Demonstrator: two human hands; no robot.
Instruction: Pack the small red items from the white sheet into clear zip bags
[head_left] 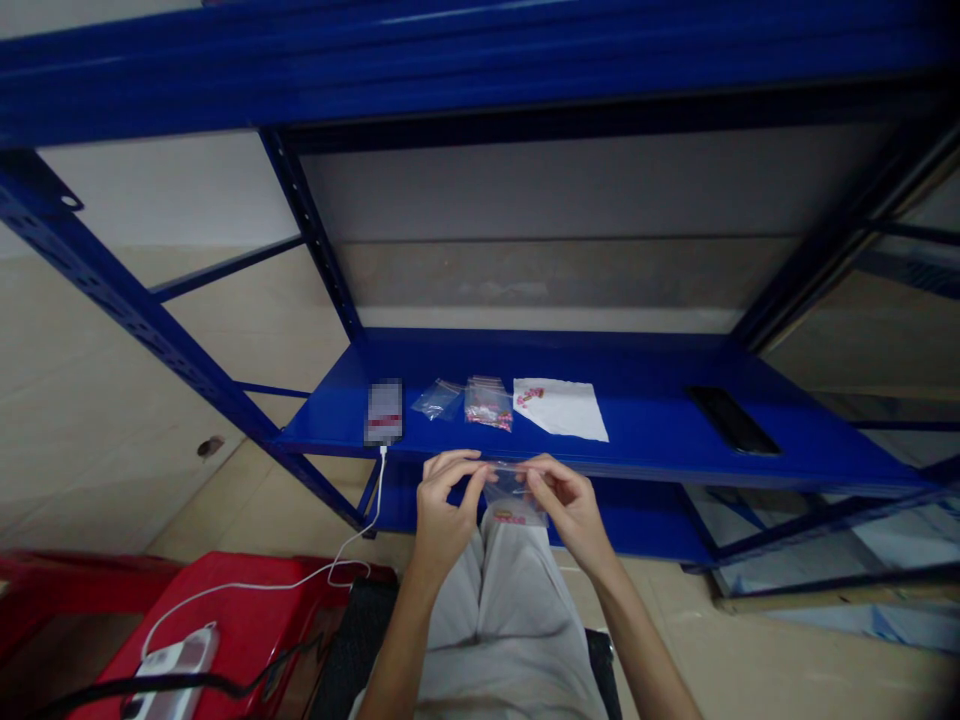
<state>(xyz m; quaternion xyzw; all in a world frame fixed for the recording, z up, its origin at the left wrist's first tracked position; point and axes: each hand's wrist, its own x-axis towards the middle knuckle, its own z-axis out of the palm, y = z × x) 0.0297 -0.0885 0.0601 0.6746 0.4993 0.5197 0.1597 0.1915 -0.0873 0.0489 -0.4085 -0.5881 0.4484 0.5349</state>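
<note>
Between my hands hangs a small clear zip bag (516,492), with pink and yellowish bits gathered at its bottom. My left hand (450,495) pinches the bag's top left corner, and my right hand (566,495) pinches the top right corner. Both are just in front of the blue shelf's edge, above my lap. Beyond them on the shelf lies a stack of filled zip bags (487,403) with pink contents. To its left are flat clear bags (438,399) that look unfilled. A white paper sheet (566,410) on the right carries a few pink pieces (529,397).
The blue shelf (645,440) has upright posts at both sides and a beam (480,70) overhead. A phone (384,412) on it is plugged into a white cable (379,510). A dark phone (731,420) lies at right. A red stool (225,610) holds a power strip (176,670).
</note>
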